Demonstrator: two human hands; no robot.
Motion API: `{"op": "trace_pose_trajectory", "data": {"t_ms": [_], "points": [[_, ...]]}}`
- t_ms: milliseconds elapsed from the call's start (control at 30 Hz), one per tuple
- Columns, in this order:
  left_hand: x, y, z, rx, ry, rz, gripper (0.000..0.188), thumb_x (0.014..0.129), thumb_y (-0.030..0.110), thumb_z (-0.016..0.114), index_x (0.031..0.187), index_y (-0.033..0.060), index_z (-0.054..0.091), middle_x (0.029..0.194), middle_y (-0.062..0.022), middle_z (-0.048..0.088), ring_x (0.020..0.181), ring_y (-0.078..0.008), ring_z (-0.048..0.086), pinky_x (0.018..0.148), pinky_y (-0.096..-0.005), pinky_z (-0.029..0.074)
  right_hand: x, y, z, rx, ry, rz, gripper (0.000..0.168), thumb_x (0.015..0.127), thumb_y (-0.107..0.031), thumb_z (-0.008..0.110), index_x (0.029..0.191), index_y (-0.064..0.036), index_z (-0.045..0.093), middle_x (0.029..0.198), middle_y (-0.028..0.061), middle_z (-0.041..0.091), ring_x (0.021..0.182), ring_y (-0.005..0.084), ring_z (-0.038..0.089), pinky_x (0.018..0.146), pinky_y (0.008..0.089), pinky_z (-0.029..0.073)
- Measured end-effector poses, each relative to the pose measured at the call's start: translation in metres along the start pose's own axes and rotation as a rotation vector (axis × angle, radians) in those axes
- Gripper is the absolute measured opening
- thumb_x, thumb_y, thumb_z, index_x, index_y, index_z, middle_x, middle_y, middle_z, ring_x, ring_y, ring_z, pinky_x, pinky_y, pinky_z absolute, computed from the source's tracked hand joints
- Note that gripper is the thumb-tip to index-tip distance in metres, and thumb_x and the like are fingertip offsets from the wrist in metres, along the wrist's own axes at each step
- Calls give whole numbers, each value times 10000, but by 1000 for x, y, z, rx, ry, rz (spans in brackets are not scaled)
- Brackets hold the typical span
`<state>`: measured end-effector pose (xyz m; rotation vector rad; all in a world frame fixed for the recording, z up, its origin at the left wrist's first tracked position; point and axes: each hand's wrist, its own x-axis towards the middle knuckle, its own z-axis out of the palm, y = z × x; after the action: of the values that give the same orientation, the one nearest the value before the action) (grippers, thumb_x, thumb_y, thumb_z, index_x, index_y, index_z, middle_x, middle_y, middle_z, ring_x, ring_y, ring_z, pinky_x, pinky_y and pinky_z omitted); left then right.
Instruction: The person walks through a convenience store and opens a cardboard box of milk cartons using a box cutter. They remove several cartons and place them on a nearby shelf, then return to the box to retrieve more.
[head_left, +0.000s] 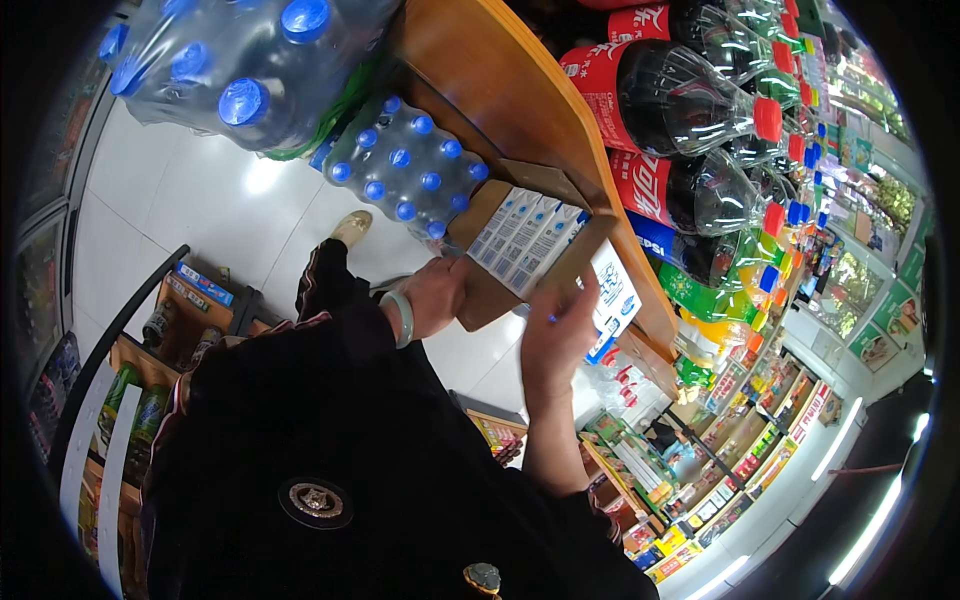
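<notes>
A cardboard carton (491, 304) stands before me with its top flaps raised. Packed inside it is a row of white drink boxes (517, 240) with blue print. My left hand (433, 296), with a pale bangle at the wrist, has its fingers curled on the carton's near left edge. At the near right corner my right hand (559, 334) is blurred, beside the raised right flap (576, 255); whether it grips the flap is unclear. Right behind that hand is a white and blue printed carton (616, 289).
Shrink-wrapped bottle packs with blue caps (401, 157) stand beyond the carton, with a larger bottle pack (247, 75) farther left. A wooden counter edge (592, 127) curves along the right, bearing large cola bottles (675, 97). A bottle rack (165, 330) is at left.
</notes>
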<state>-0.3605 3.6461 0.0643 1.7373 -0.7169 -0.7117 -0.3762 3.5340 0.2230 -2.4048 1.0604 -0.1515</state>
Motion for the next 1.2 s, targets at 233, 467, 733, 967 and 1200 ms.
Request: {"op": "trace_pose_trajectory", "data": {"t_ms": [233,467,733,967,1200], "points": [[9,31,7,-47,-157,-378,214,829,56,485,1026,-8,430,1016,-237,557,975,-422,546,817,-458,451,14,64,-24,990,-151,358,239,885,-49,560,1118,-3,590,1072,76,636,961,141,607,815,253,490],[15,26,51,-83,-72,-448,352,828,6,474,1152,-10,340,1083,-281,545,990,-464,536,799,-475,456,15,90,-21,1224,-269,402,319,888,-43,570,1204,-11,544,1156,90,612,1067,184,588,915,302,488],[81,-5,-48,-26,-84,-119,242,789,51,506,1021,26,573,899,-180,640,832,-358,608,731,-413,480,15,94,-19,1237,-282,392,292,904,-62,563,1193,-20,548,1149,69,614,1047,155,585,907,288,465],[132,33,-34,-141,-69,-14,368,807,60,507,1172,62,559,943,-160,601,868,-305,580,790,-378,462,17,93,-18,1234,-281,378,285,911,-73,551,1188,-9,535,1138,72,615,1016,150,596,881,280,478],[142,21,-19,-114,-132,-61,460,768,-2,485,1215,82,553,918,-136,577,869,-278,562,791,-343,451,18,96,-18,1206,-319,372,298,914,-71,535,1203,-1,524,1124,71,614,1016,147,595,880,276,483]]}}
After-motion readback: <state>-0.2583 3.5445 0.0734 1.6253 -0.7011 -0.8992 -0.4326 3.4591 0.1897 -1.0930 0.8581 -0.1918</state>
